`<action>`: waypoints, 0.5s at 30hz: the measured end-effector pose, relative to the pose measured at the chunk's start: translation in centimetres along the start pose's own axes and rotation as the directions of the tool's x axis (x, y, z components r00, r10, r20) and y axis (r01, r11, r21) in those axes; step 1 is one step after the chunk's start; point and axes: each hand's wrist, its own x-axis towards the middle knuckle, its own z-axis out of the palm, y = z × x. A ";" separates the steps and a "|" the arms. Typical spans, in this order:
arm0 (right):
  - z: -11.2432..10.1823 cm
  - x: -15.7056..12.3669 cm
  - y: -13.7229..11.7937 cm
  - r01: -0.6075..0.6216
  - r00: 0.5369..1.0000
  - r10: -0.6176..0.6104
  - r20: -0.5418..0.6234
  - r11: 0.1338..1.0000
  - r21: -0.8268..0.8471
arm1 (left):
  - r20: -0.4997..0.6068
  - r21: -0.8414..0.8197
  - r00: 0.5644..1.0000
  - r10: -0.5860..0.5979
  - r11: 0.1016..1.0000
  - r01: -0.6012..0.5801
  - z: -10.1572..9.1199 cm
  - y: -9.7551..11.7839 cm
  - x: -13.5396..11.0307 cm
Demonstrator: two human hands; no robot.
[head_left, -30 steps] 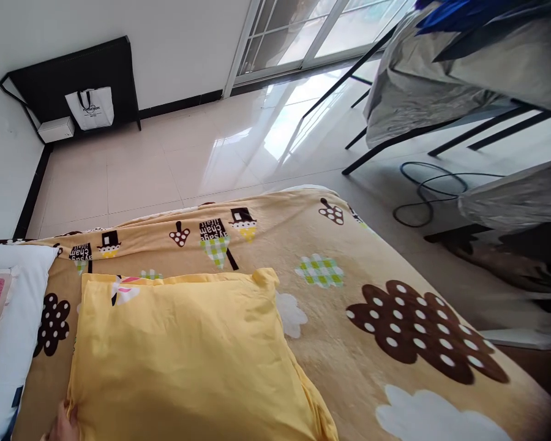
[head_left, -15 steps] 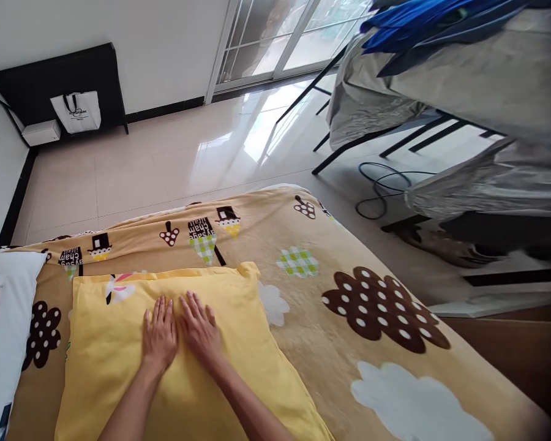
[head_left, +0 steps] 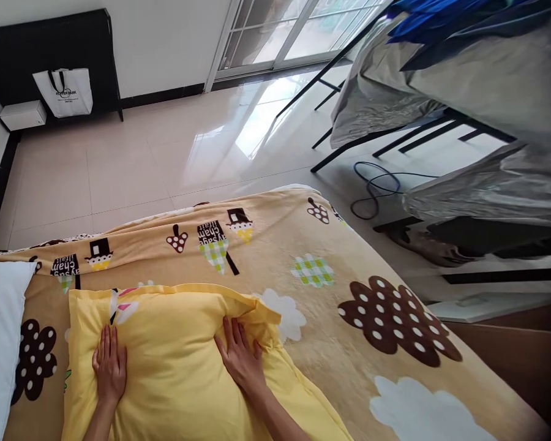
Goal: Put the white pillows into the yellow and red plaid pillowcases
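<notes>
A yellow pillow [head_left: 179,367] lies on a tan blanket [head_left: 330,318] printed with brown spotted trees and white clouds. My left hand [head_left: 109,365] rests flat on the pillow's left part, fingers stretched out. My right hand [head_left: 241,359] lies flat on the pillow's right part near its far right corner, fingers spread, pressing the fabric into folds. Neither hand holds anything.
A white pillow [head_left: 0,343] lies at the left edge of the bed. Beyond the bed is glossy tiled floor [head_left: 133,165], a white tote bag [head_left: 64,92] against a black frame, a black cable [head_left: 371,190], and grey covered furniture on black legs [head_left: 395,98] at right.
Both hands came onto the pillow's middle, side by side, then slid apart, the left toward the left side and the right toward the right corner. The view tilted slightly.
</notes>
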 end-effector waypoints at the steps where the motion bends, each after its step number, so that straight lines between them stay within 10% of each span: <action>1: 0.1 0.4 -0.1 0.004 0.999 -0.004 0.031 1.000 0.007 | 0.008 -0.009 1.000 0.010 1.000 -0.010 0.3 0.0 0.2; 15: 2.7 1.6 1.7 0.056 0.998 -0.056 -0.016 0.998 0.003 | 0.061 -0.049 0.998 -0.004 0.999 0.007 1.6 0.0 -0.7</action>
